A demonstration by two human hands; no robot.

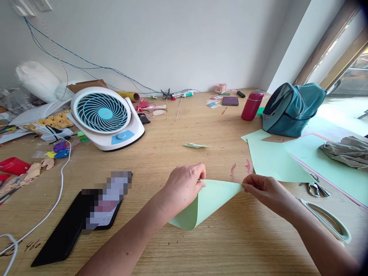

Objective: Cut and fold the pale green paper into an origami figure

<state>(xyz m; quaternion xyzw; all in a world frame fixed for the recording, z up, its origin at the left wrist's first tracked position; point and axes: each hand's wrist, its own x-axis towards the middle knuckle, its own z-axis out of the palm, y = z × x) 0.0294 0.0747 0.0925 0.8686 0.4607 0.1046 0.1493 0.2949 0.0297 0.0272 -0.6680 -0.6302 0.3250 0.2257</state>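
Between my hands is a sheet of light green paper [216, 199], bent over so that its near side makes a rounded curl above the table. My left hand [186, 184] is closed on the paper's upper left edge, thumb and fingers pinching it. At the pointed right corner, my right hand [260, 188] pinches the paper between thumb and fingertips. A small folded piece of pale green paper [197, 145] lies on the table just beyond my hands. Part of the held sheet is hidden behind my left hand and forearm.
Scissors with pale handles [327, 220] lie beside my right forearm, near metal scissors [314, 188] and green sheets [276, 157]. A teal bag [296, 109] and red bottle [252, 105] stand behind. On the left are a fan [103, 115], a phone [107, 207] and a white cable [61, 180].
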